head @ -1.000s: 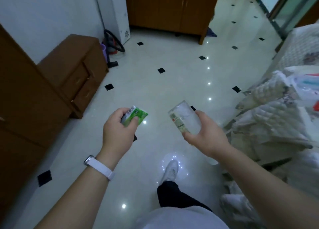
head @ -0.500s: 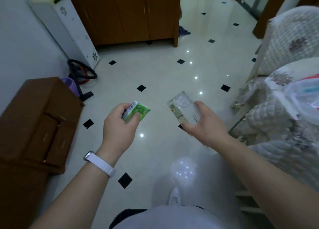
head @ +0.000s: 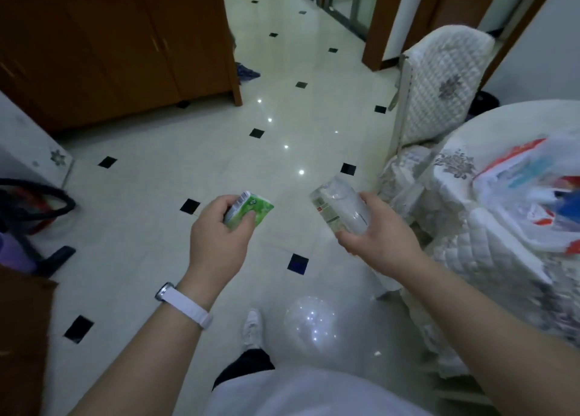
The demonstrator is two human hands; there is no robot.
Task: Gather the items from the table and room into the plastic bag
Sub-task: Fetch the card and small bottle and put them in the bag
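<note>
Mid-carry, by the look of it, with both hands loaded and the bag not yet reached. Holding a small green carton [head: 252, 210] in the left hand [head: 218, 237], fingers [head: 227, 199] curled over its near end and thumb pressed against the side, far end poking out over the tiled floor [head: 175, 171]. Gripping a clear container [head: 340, 207] with a printed label in the right hand [head: 378, 238], fingers wrapped under and round its near half, far end tilted up and away.

Both carried low and out in front, well apart from each other, probably to keep one item per hand and both in sight while walking.

Off to the right, near the right hand: a round worktop [head: 455, 164] under a quilted cloth, bearing the plastic bag [head: 527, 196], white with red and blue print, slumped in a heap. Mouth of the bag blurred; impossible to tell how wide open. Farther off, a chair [head: 445, 80] in a matching cover, drawn up close to the worktop.

Likely next: turn right, bring the container over the bag first as the nearer load, then the carton. Worth watching: a limp bag and no free hand to hold its mouth open, so perhaps set one item down on the cloth beforehand. Thin, crushable-looking container; no call for a hard squeeze.
</note>
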